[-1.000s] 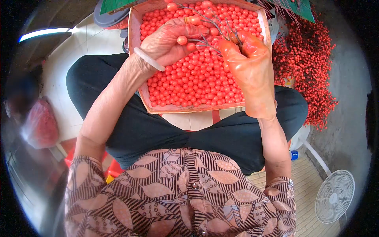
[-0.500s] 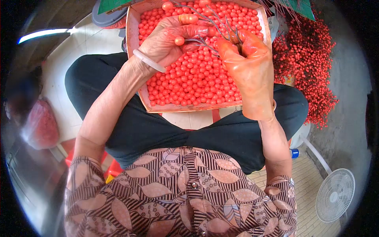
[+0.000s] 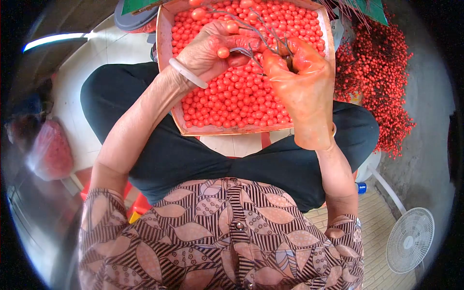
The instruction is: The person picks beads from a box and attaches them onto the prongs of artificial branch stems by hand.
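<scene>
Dark wire stems [image 3: 261, 35] tipped with red balls run between my hands, above a shallow box [image 3: 180, 121] filled with loose red balls [image 3: 232, 99]. My right hand [image 3: 304, 79], in an orange-stained glove, is closed around the lower ends of the stems. My left hand [image 3: 210, 50], bare with red-stained fingers and a pale bangle at the wrist, pinches one stem between thumb and fingers. One red ball [image 3: 223, 52] sticks out on the palm side of that hand, and others stand above it.
To the right of the box lies a big heap of red-berried stems [image 3: 382, 82]. A white fan [image 3: 410, 240] stands at the lower right. A bag with red contents [image 3: 52, 150] is at the left. Green board edges [image 3: 369, 9] show at the top.
My left hand has shifted slightly, and the stem it holds has tilted, with a ball now visible above its fingers. My right hand has moved a little left, still closed on the stems.
</scene>
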The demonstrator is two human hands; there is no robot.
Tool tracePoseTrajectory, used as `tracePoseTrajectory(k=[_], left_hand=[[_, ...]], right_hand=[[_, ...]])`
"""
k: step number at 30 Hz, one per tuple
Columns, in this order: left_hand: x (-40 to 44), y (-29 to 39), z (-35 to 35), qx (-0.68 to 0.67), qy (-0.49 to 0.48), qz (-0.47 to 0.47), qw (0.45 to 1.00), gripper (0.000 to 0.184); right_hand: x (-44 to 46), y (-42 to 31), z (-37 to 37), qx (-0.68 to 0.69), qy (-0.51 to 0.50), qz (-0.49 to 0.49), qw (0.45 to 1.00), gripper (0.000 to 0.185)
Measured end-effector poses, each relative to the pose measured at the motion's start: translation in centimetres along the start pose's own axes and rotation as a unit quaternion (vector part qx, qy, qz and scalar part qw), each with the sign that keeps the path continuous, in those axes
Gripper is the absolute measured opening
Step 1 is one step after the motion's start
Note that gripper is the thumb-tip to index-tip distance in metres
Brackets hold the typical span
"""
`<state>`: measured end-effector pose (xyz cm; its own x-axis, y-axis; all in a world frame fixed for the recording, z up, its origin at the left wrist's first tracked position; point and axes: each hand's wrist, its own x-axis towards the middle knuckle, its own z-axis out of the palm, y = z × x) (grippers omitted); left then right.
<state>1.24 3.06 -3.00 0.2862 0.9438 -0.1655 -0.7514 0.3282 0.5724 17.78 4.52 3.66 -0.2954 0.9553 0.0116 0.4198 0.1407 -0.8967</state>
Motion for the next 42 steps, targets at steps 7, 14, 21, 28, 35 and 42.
tracePoseTrajectory(k=[7,14,21,28,35,42], left_hand=[[0.1,0.9,0.0,0.054,0.047,-0.027,0.997,0.027],[-0.5,2.0,0.4,0.052,0.05,-0.003,0.997,0.029],[-0.3,2.2,0.3,0.127,0.064,-0.008,0.99,0.025],[0.0,2.2,0.2,0.132,0.08,-0.012,0.988,0.026],[-0.1,2.2,0.4,0.134,0.059,-0.049,0.988,0.023],[0.1,1.6,0.8,0.185,0.091,-0.029,0.978,0.02]], right_hand=[[0.8,0.7,-0.3,0.067,-0.031,0.146,0.987,0.007],[1.7,2.4,-0.7,0.029,0.039,0.136,0.99,0.019],[1.7,1.9,-1.0,0.12,-0.056,0.221,0.966,0.018],[1.7,2.7,-1.9,0.398,-0.192,0.171,0.881,0.028],[1.8,2.7,-2.1,0.37,-0.198,0.229,0.878,0.028],[1.9,2.3,-1.6,0.3,-0.144,0.214,0.918,0.018]])
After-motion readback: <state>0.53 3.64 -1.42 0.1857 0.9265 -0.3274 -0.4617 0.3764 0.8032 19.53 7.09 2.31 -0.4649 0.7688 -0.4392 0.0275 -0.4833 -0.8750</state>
